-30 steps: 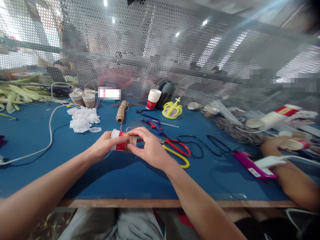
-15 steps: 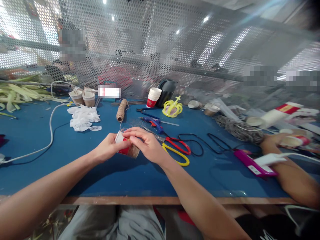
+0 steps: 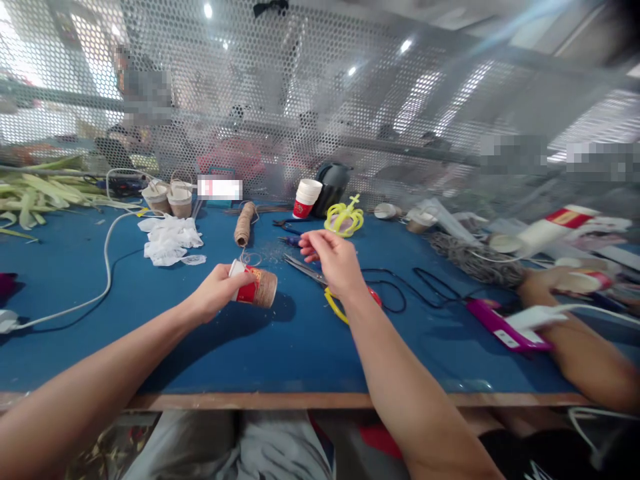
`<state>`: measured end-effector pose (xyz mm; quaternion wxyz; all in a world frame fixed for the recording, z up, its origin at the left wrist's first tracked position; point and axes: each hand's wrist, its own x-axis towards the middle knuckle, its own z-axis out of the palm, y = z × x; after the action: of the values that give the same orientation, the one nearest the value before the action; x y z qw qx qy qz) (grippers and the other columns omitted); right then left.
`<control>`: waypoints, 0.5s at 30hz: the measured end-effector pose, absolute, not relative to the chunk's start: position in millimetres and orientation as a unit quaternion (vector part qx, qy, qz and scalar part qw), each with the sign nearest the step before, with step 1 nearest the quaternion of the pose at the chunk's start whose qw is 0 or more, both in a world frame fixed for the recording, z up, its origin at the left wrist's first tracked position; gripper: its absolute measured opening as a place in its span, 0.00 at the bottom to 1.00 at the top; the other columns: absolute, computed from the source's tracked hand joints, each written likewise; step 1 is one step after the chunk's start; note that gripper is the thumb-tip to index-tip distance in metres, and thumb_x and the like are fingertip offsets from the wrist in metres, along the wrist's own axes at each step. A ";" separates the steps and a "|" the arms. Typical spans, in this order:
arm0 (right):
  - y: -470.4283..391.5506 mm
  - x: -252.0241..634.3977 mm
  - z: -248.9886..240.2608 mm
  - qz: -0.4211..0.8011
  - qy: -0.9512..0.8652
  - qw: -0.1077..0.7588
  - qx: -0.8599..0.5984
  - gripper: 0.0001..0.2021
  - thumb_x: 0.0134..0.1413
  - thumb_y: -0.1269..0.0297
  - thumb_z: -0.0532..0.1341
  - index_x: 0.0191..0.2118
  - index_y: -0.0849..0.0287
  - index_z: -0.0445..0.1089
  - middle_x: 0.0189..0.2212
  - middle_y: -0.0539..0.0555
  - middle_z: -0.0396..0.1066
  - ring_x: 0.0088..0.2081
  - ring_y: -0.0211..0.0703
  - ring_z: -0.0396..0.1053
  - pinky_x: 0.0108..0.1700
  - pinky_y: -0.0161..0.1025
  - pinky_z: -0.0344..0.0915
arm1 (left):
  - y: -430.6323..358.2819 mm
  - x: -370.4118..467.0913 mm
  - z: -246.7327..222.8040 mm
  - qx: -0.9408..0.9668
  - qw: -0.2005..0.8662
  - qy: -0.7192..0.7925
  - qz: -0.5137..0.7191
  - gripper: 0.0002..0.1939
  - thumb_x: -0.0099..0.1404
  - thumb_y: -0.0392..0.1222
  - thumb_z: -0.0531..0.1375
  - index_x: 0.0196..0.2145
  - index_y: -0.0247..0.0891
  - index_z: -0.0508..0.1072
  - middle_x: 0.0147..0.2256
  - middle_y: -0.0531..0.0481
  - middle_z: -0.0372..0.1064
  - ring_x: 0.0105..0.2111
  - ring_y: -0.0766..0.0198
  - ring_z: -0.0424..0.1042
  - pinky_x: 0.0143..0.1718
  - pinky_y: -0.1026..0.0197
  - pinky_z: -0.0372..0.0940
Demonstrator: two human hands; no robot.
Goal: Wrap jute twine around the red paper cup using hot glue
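Observation:
My left hand grips a red and white paper cup that lies tilted on its side in the air, its base end wrapped in brown twine. A thin strand runs near the cup toward the twine spool on the table. My right hand is over the blue glue gun and the scissors, with its fingers loosely curled and apart, holding nothing. The scissors have red and yellow handles, partly hidden by my right hand and forearm.
White gloves and wrapped cups are at left. Stacked cups and a yellow crown stand at the back. A purple power strip, black cable, grey yarn and another person's arm are at right.
My right hand has let go of the cup and moved right and up, over the glue gun and scissors. My left hand still holds the cup, whose twine wrap now shows more fully.

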<state>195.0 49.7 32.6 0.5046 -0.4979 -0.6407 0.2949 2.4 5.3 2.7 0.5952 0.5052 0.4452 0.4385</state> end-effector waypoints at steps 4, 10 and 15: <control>76.1 220.9 39.8 0.122 -0.662 0.357 -0.648 0.15 0.54 0.59 0.49 0.37 0.63 0.66 0.33 0.58 0.71 0.34 0.40 0.68 0.33 0.36 0.63 | 7.6 2.0 0.9 0.503 0.591 0.450 0.442 0.12 0.48 0.45 0.58 0.23 0.31 0.68 0.17 0.54 0.64 0.18 0.70 0.61 0.22 0.67 0.55; 99.9 248.3 32.6 0.126 -0.637 0.179 -0.739 0.11 0.49 0.63 0.57 0.26 0.67 0.70 0.28 0.61 0.70 0.37 0.53 0.68 0.38 0.44 0.61 | 8.4 -0.4 -2.0 0.530 0.573 0.459 0.424 0.14 0.50 0.47 0.57 0.24 0.31 0.68 0.18 0.55 0.62 0.18 0.71 0.58 0.21 0.67 0.52; 111.8 242.1 14.9 0.190 -0.620 0.095 -0.755 0.15 0.54 0.62 0.55 0.46 0.63 0.63 0.44 0.56 0.64 0.42 0.44 0.65 0.41 0.45 0.64 | 7.9 0.4 0.0 0.567 0.536 0.477 0.405 0.13 0.49 0.47 0.57 0.19 0.33 0.64 0.15 0.57 0.57 0.16 0.72 0.53 0.19 0.67 0.48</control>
<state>242.1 111.8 14.9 0.0949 -0.7552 -0.6201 0.1902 0.4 7.9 0.0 0.5357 0.5671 0.4767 0.4050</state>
